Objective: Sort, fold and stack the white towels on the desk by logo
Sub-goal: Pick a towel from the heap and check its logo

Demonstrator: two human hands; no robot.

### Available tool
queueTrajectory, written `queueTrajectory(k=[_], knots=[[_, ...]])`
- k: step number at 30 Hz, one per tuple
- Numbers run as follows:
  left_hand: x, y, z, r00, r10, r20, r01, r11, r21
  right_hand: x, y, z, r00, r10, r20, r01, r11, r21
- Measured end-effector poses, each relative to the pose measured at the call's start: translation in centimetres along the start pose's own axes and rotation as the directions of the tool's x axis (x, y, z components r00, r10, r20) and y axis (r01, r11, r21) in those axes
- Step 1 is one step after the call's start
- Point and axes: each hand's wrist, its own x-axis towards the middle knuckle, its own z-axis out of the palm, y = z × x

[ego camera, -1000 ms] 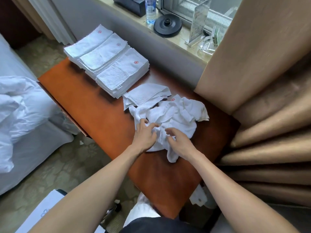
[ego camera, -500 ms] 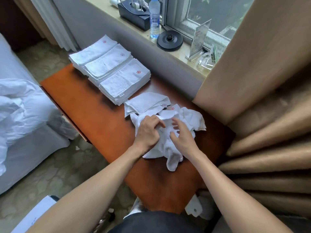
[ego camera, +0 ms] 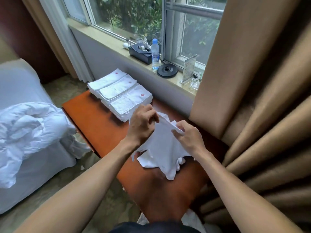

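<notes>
Holding a white towel (ego camera: 161, 148) raised over the middle of the tabletop (ego camera: 101, 125), its top edge stretched between both hands. Pinching that edge on the left with the left hand (ego camera: 143, 123), fingers curled, thumb pressed against the fingertips. Pinching the same edge on the right with the right hand (ego camera: 188, 137), fingers bent round a fold of the cloth. Lower part of the towel drooping down, touching the tabletop in a crumpled heap near the right side. Logo on it impossible to make out.

At the far end of the tabletop, three stacks (ego camera: 121, 96) of folded towels side by side, touching, each topped with a red logo near its far corner. Just beyond, under the window, a sill (ego camera: 107, 42) carrying a black box (ego camera: 140, 53), a bottle (ego camera: 155, 53), a round black base (ego camera: 167, 71) and a clear stand (ego camera: 189, 68).

To the right, a tan curtain (ego camera: 252, 84) in heavy folds, close against the tabletop. To the left, a bed (ego camera: 20, 84) with a rumpled white duvet (ego camera: 28, 125), apart from the tabletop across a strip of floor.
</notes>
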Motion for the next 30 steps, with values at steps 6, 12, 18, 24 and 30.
queueTrajectory(k=[6,12,18,24,30], knots=[[-1.1,1.6,-0.7,0.985,-0.153,-0.084,0.151,0.988,-0.03,-3.5,2.1,-4.3,0.994,0.104,-0.035,-0.103,0.994,0.022],[-4.3,4.8,0.4,0.953,-0.294,0.072,0.303,0.924,-0.233,-7.3,2.7,-5.7,0.978,0.209,0.013,-0.207,0.962,0.178],[-9.1,8.8,2.6,0.885,-0.329,0.331,0.44,0.823,-0.359,-10.9,2.5,-5.4,0.961,0.23,0.156,-0.271,0.901,0.339],[-12.3,11.5,4.3,0.816,-0.32,0.482,0.535,0.734,-0.418,-14.2,2.6,-5.1,0.954,0.202,0.219,-0.286,0.831,0.478],[-14.1,12.6,4.7,0.762,-0.29,0.579,0.599,0.657,-0.459,-16.3,3.4,-5.2,0.933,0.271,0.235,-0.359,0.701,0.617]])
